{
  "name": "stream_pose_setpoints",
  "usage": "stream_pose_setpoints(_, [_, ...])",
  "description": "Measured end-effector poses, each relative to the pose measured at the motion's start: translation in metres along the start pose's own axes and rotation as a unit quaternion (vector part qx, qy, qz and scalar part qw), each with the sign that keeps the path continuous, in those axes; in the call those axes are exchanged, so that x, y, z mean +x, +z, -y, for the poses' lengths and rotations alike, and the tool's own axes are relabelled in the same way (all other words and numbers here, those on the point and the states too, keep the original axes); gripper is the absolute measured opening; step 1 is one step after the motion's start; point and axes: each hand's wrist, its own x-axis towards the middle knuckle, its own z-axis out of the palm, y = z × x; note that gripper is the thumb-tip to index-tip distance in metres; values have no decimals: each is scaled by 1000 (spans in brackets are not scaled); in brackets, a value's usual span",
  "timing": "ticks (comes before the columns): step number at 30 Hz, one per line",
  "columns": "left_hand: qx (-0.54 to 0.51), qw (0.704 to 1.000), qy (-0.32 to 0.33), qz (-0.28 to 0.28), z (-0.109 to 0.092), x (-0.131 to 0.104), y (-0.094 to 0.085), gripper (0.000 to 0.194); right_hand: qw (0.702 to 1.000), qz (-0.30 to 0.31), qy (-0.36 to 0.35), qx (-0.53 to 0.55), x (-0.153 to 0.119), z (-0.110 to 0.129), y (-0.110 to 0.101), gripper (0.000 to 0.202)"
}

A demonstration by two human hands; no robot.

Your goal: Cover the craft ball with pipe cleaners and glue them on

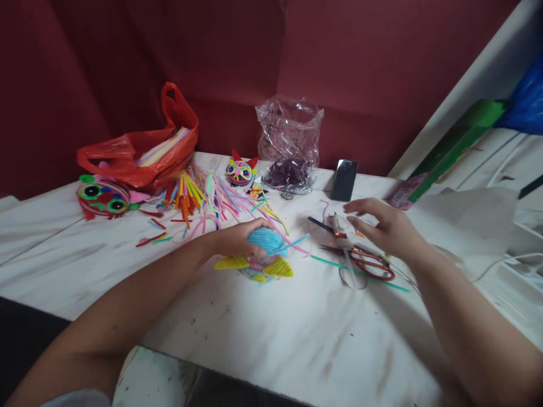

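Note:
My left hand [241, 237] is wrapped round a small craft figure [266, 243] covered in light blue pipe cleaner, with yellow ear-like triangles. A loose blue strand sticks out to its right. My right hand [384, 226] is by a white hot glue gun [343, 227] with a small orange-red light on it. The right fingers are spread and curved over the gun's far side, and I see no grip on it. Beneath the gun lie red-handled scissors [375, 264] and a green pipe cleaner [394, 284].
Colourful pipe cleaners [224, 198] spread across the table [271, 333]. A finished-looking animal figure [104, 196] rests beside a red plastic bag [139, 155]; another small figure [241, 170] sits farther back. Behind are a clear bag [291, 147], a phone [344, 180] and a green box [458, 141].

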Motion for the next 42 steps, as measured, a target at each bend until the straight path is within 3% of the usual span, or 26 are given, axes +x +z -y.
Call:
stream_pose_setpoints(1, [2, 1000, -2, -3, 0, 0, 0, 52, 997, -25, -50, 46, 2, 20, 5, 22])
stream_pose_setpoints(3, [11, 1000, -6, -7, 0, 0, 1, 52, 981, -19, -157, 113, 3, 56, 19, 21])
stream_pose_setpoints(6, [32, 999, -2, -9, -2, -1, 1, 51, 958, -2, -240, 155, 4, 86, 43, 14])
stream_pose_setpoints(14, [19, 999, -29, 8, -1, -2, 0, 56, 935, -41, -334, 114, -2, 79, 66, 15])
stream_pose_setpoints(18, [36, 999, -28, -15, -1, -2, 0, 58, 934, -35, -338, 110, -3, 79, 73, 15])
stream_pose_setpoints(26, [87, 996, 12, -2, -4, -3, -2, 57, 939, -67, -319, 113, -9, 74, 83, 14])
stream_pose_setpoints(35, [90, 996, -10, 5, -8, -5, -5, 53, 938, -60, -316, 132, -10, 73, 87, 10])
stream_pose_setpoints(42, [146, 989, 1, -38, -15, -8, 4, 43, 932, -69, -330, 131, -12, 80, 85, 10])
